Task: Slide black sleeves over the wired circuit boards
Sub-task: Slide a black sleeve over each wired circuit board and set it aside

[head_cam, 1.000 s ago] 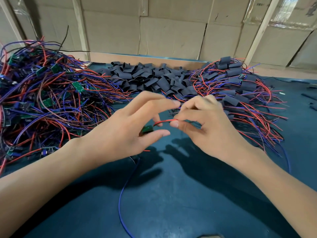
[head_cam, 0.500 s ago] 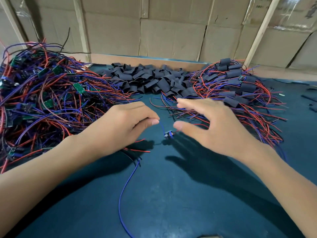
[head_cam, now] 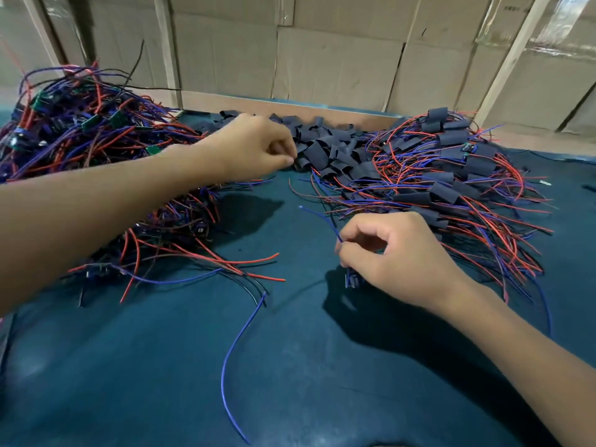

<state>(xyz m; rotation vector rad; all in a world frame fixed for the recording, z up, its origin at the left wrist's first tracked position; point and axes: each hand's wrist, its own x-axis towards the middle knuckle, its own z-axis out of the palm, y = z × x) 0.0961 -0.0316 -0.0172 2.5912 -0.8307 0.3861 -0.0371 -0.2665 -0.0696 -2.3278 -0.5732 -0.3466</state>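
A dark teal counter (head_cam: 322, 382) carries a tangle of unsleeved wired boards (head_cam: 80, 140) at ten o'clock, loose black sleeves (head_cam: 325, 146) at twelve, sleeved boards (head_cam: 451, 175) at two, and a stray blue wire (head_cam: 232, 359) near centre.

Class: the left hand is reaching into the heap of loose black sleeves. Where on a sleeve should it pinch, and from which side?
Probably pinch one flat end of a sleeve at the heap's near-left edge, coming from the left as the left hand does. The sleeves lie flattened and overlapping, so an exposed end should pull free easiest.

Both forearms are bare, with no sleeves in sight. The left hand (head_cam: 254, 146) and right hand (head_cam: 400, 256) wear no gloves, rings or watch straps. Fingernails are short and plain.
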